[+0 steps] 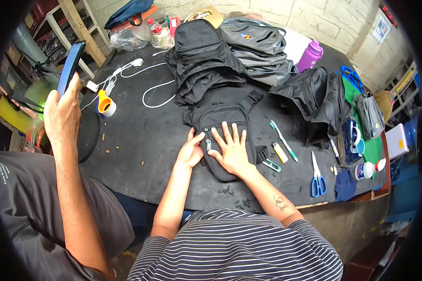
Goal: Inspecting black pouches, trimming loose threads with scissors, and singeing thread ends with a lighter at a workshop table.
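Observation:
A small black zippered bag (224, 116) lies flat on the dark table in front of me. My right hand (230, 152) rests palm down on its front, fingers spread, holding nothing. At the bag's left edge is my left hand (189, 152), thumb and forefinger apart, the thumb touching the side near the zipper; its other fingers are partly hidden. A metal zipper pull (208, 144) shows between the two hands. A strap with a black buckle (255, 95) extends from the bag's upper right corner.
Right of the bag lie a toothbrush (283, 140), a yellow lighter (280, 152), blue-handled scissors (318, 180) and a white bottle (366, 170). Black bags (199, 44), grey backpacks (255, 40) and a purple bottle (310, 55) stand behind. At left, another person's hand (63, 114) holds a phone (69, 70).

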A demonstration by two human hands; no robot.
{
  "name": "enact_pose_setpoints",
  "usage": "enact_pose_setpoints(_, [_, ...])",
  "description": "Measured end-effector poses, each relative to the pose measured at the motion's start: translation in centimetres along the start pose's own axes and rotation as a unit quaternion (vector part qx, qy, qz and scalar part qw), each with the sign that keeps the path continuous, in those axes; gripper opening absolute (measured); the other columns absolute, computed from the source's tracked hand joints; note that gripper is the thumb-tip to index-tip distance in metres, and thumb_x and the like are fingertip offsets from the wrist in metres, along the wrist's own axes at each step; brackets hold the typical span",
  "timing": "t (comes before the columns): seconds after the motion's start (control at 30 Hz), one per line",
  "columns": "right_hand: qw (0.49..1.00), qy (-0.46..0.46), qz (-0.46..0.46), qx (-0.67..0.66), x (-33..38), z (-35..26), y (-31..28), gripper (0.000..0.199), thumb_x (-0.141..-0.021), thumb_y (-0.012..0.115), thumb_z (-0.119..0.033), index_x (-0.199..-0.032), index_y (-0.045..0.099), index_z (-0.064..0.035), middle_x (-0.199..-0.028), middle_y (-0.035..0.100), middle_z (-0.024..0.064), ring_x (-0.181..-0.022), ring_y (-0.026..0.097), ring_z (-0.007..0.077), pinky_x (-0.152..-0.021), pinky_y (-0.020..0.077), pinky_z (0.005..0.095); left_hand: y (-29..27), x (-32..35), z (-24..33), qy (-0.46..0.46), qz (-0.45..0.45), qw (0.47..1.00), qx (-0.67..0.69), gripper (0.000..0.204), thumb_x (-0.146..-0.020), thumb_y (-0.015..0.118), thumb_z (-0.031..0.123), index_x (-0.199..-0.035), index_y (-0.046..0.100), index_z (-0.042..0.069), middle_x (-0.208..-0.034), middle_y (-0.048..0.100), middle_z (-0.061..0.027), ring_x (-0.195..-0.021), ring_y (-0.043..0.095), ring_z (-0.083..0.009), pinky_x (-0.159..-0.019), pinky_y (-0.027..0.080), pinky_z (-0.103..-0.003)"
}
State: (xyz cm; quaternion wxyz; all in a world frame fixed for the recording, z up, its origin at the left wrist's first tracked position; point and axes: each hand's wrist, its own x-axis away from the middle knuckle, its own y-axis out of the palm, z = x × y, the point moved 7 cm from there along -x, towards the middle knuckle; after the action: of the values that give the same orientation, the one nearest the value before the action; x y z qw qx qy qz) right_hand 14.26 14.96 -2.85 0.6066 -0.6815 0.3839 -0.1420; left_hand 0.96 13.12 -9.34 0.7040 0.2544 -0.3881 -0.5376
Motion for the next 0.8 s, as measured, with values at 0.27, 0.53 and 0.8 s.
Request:
enact_pose_setpoints(0.27, [0.998, 0.020, -0.052, 0.008, 0.0, 0.6, 2.3, 0.070, -0.088, 0.040, -0.061, -0.146, 0.030, -0.0231, -0.153, 0.016, 0.0165, -0.139, 0.011, 0.0431, -0.107, 0.0093, 0.0647, -0.7, -0.2, -0.4, -0.008, 0.023, 0.999, -0.028, 0.074, -0.087, 0.058, 0.003, -0.146, 0.014, 0.013, -0.130, 0.046, -0.0142, -0.117, 0.051, -0.0261, -0.096, 0.045, -0.043])
enact_pose_setpoints(0.53, [0.997, 0.023, -0.078, 0.011, 0.1, 0.5, 2.8, 0.070, -0.089, 0.038, -0.061, -0.147, 0.026, -0.0237, -0.154, 0.012, 0.0162, -0.140, 0.008, 0.0429, -0.106, 0.0087, 0.0655, -1.5, -0.4, -0.7, -0.009, 0.025, 1.000, -0.009, 0.070, -0.090, 0.053, 0.004, -0.146, 0.012, 0.012, -0.128, 0.049, -0.0142, -0.113, 0.054, -0.0248, -0.094, 0.048, -0.040])
enact_pose_setpoints(0.8, [0.996, 0.023, -0.083, 0.026, 0.2, 0.5, 3.3, 0.070, -0.090, 0.036, -0.061, -0.148, 0.023, -0.0236, -0.155, 0.008, 0.0158, -0.141, 0.004, 0.0424, -0.107, 0.0064, 0.0655, -1.8, -0.5, -0.8, -0.004, 0.023, 1.000, -0.005, 0.073, -0.091, 0.051, 0.003, -0.147, 0.006, 0.012, -0.125, 0.051, -0.0146, -0.110, 0.056, -0.0249, -0.091, 0.050, -0.040])
